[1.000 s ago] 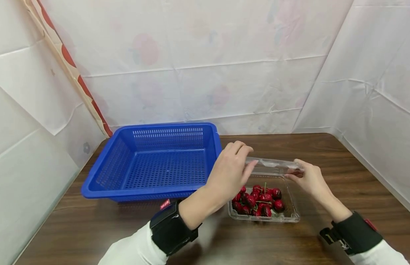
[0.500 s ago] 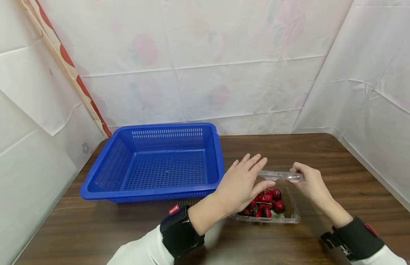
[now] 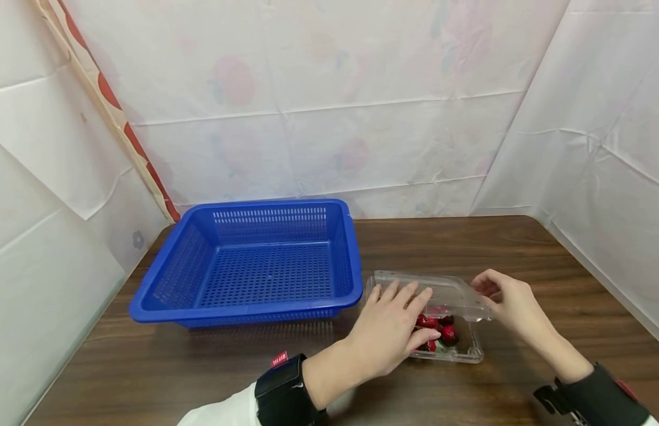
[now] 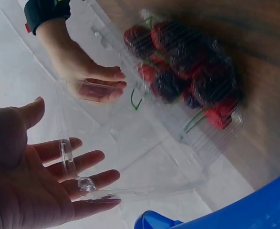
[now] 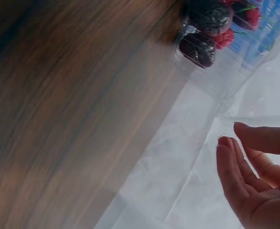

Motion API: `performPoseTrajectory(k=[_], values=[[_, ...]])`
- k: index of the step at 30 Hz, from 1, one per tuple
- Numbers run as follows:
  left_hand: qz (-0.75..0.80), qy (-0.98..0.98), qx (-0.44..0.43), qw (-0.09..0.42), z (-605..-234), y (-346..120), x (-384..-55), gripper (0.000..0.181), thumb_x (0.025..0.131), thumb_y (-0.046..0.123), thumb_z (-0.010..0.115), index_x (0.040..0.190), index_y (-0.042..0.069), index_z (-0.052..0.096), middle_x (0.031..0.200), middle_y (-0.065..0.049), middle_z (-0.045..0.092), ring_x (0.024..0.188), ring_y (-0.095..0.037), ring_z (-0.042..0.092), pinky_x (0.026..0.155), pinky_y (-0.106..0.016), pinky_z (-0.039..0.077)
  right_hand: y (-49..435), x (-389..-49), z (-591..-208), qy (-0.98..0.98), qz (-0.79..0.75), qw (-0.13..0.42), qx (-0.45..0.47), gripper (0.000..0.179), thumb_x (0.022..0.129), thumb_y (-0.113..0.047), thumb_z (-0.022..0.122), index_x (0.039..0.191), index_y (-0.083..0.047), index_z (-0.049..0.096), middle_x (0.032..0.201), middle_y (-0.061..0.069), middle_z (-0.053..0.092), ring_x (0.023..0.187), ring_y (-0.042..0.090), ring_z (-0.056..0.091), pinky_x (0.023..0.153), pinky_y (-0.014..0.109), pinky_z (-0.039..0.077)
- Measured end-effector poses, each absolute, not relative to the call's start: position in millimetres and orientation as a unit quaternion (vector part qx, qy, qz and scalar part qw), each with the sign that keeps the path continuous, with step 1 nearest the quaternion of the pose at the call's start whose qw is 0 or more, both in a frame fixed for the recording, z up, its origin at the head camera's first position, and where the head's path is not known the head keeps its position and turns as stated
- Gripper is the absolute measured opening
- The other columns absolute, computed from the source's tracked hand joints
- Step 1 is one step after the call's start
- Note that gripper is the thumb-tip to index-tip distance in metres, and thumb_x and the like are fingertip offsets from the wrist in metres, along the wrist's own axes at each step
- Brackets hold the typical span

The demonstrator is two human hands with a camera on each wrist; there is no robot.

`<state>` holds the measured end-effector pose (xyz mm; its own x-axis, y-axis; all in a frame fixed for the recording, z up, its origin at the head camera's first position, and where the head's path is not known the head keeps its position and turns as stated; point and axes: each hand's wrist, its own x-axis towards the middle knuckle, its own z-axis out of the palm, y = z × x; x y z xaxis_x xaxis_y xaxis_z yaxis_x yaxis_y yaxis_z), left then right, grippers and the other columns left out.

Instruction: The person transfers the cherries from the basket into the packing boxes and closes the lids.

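A clear plastic clamshell box [image 3: 470, 354] holds several dark red cherries [image 3: 448, 335], some with green stems. Its hinged lid [image 3: 449, 291] is tilted over the cherries, partly lowered. Against the lid's left part rests my left hand [image 3: 391, 331], fingers straight and spread; the left wrist view shows its palm [image 4: 25, 186] facing the lid's edge. By the lid's right corner is my right hand [image 3: 513, 302], fingers loosely bent. The right wrist view shows its thumb and fingers [image 5: 233, 176] close to the lid edge, with a gap between them. My left hand hides the box's left side.
A blue perforated plastic basket [image 3: 244, 310] stands left of the box, close to my left hand. Both sit on a dark wood-grain table [image 3: 441, 393]. White sheeting [image 3: 319, 118] hangs behind and at both sides.
The lid has swung down toward the cherries from a more raised position. My left hand has moved down with its fingers spreading, and my right hand has shifted right and slightly down.
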<state>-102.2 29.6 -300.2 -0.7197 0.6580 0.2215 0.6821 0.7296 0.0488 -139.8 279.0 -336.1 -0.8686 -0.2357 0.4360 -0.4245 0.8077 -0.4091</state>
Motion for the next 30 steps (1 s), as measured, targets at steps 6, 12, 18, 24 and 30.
performPoseTrajectory(k=[6, 12, 18, 24, 30], values=[[-0.045, -0.923, -0.372, 0.081, -310, 29, -93, 0.060, 0.087, 0.054, 0.034, 0.135, 0.018, 0.039, 0.135, -0.004, 0.039, 0.121, -0.029, 0.037, 0.093, -0.048, 0.033, 282, -123, -332, -0.937, 0.238, 0.186, 0.174, 0.017, 0.071, 0.004, 0.069, 0.083, -0.005, 0.059, 0.071, -0.003, 0.060, 0.061, 0.005, 0.055, 0.052, 0.023, 0.047], [-0.023, -0.926, -0.373, 0.061, -317, 29, -86, 0.060, 0.085, 0.052, 0.044, 0.135, 0.019, 0.038, 0.137, -0.003, 0.036, 0.124, -0.030, 0.033, 0.094, -0.047, 0.032, 285, -104, -324, -0.946, 0.270, 0.103, 0.145, 0.012, 0.080, -0.009, 0.065, 0.090, -0.005, 0.061, 0.078, -0.003, 0.061, 0.066, -0.001, 0.053, 0.055, 0.022, 0.045], [0.003, -0.928, -0.369, 0.048, -320, 29, -82, 0.060, 0.083, 0.045, 0.055, 0.135, 0.020, 0.038, 0.137, -0.002, 0.036, 0.123, -0.028, 0.035, 0.094, -0.045, 0.034, 290, -90, -321, -0.922, 0.357, -0.048, 0.143, 0.030, 0.086, -0.018, 0.058, 0.104, 0.005, 0.055, 0.086, 0.006, 0.059, 0.067, 0.007, 0.057, 0.054, 0.026, 0.048], [0.003, -0.928, -0.368, 0.059, -328, 28, -81, 0.058, 0.081, 0.038, 0.061, 0.132, 0.020, 0.042, 0.136, -0.002, 0.038, 0.122, -0.028, 0.036, 0.092, -0.045, 0.036, 301, -86, -331, -0.864, 0.443, -0.135, 0.199, 0.034, 0.090, -0.008, 0.049, 0.111, 0.018, 0.044, 0.092, 0.014, 0.057, 0.072, 0.013, 0.059, 0.057, 0.030, 0.050], [-0.003, -0.927, -0.366, 0.084, -334, 28, -80, 0.050, 0.082, 0.030, 0.062, 0.128, 0.020, 0.047, 0.133, -0.002, 0.042, 0.121, -0.028, 0.038, 0.090, -0.045, 0.038, 305, -86, -339, -0.824, 0.493, -0.176, 0.218, 0.034, 0.091, -0.003, 0.044, 0.113, 0.023, 0.038, 0.091, 0.011, 0.061, 0.074, 0.017, 0.059, 0.058, 0.033, 0.050]])
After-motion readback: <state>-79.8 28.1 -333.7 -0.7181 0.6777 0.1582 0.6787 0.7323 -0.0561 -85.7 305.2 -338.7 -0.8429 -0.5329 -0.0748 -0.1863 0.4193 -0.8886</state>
